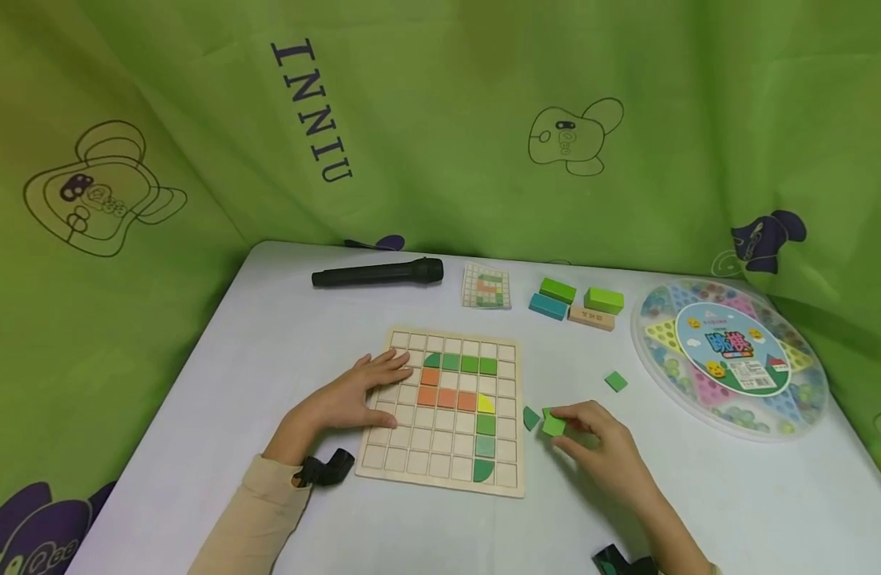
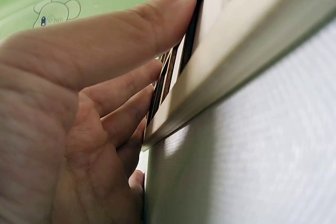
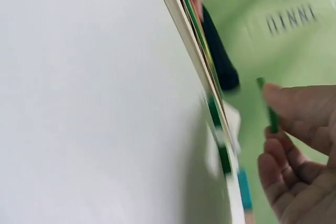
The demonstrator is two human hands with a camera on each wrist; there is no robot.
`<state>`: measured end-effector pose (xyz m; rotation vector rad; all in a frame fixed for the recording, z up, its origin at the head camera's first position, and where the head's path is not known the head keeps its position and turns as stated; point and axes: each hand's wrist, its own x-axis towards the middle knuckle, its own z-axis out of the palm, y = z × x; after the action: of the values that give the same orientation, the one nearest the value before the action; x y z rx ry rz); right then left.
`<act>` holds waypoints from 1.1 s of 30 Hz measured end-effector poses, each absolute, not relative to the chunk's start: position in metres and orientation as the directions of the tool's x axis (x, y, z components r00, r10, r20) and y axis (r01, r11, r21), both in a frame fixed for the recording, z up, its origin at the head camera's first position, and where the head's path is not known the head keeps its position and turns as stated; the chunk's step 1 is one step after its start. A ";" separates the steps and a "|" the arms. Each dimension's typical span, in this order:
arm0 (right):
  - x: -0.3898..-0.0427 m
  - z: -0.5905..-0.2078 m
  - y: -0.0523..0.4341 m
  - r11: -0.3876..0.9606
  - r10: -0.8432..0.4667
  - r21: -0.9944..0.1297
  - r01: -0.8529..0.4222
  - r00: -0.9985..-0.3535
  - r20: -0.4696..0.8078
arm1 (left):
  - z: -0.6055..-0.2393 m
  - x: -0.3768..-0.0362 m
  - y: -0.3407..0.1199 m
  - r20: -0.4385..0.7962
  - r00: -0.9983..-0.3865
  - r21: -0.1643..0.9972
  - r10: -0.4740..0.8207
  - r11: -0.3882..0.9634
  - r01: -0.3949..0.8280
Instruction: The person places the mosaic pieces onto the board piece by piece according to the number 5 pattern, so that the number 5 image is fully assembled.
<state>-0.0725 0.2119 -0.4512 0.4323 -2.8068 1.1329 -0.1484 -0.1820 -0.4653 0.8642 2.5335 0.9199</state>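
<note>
A wooden grid board (image 1: 400, 461) lies on the white table, with green, orange and yellow tiles in some of its squares. My left hand (image 1: 357, 393) rests on the board's left edge, fingers stretched out; the left wrist view shows its thumb (image 2: 176, 3) on the rim. Just right of the board, my right hand (image 1: 604, 447) pinches a light green square tile (image 1: 553, 426) between thumb and fingers. In the right wrist view this tile (image 3: 272, 116) is held edge-on above the table. A dark green quarter-round tile (image 1: 530, 418) lies beside it, and a green square tile (image 1: 616, 381) farther back.
A small pattern card (image 1: 486, 286) lies behind the board, with a black microphone (image 1: 378, 273) to its left. Green blocks (image 1: 604, 300), a blue block (image 1: 549, 307) and a wooden block (image 1: 591, 318) stand right of the card. A round game case (image 1: 728, 431) sits at the right.
</note>
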 end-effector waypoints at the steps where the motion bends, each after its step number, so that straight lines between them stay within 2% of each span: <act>1: -0.071 -0.451 0.205 0.659 -0.247 -0.685 -0.310 -0.950 0.192 | -0.465 -0.149 -0.182 -0.080 -0.770 0.660 0.633 0.612 0.435; 7: -0.057 -0.450 0.161 0.522 -0.368 -0.771 -0.365 -0.912 0.182 | -0.464 -0.151 -0.181 -0.079 -0.771 0.657 0.631 0.615 0.436; 12: -0.051 -0.456 0.135 0.467 -0.423 -0.800 -0.377 -0.889 0.172 | -0.464 -0.153 -0.181 -0.082 -0.766 0.662 0.637 0.609 0.436; 17: -0.049 -0.466 0.120 0.466 -0.445 -0.787 -0.405 -0.876 0.187 | -0.464 -0.152 -0.181 -0.083 -0.769 0.665 0.634 0.610 0.431; 25: -0.047 -0.475 0.114 0.520 -0.473 -0.707 -0.479 -0.851 0.229 | -0.466 -0.150 -0.181 -0.079 -0.772 0.657 0.630 0.616 0.435; 33: -0.047 -0.474 0.114 0.529 -0.482 -0.698 -0.483 -0.848 0.222 | -0.465 -0.149 -0.181 -0.078 -0.775 0.657 0.627 0.617 0.434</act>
<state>-0.0473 0.1135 -0.4735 0.8665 -2.7448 1.2542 -0.1495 -0.1809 -0.4653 0.8589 2.5436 0.9159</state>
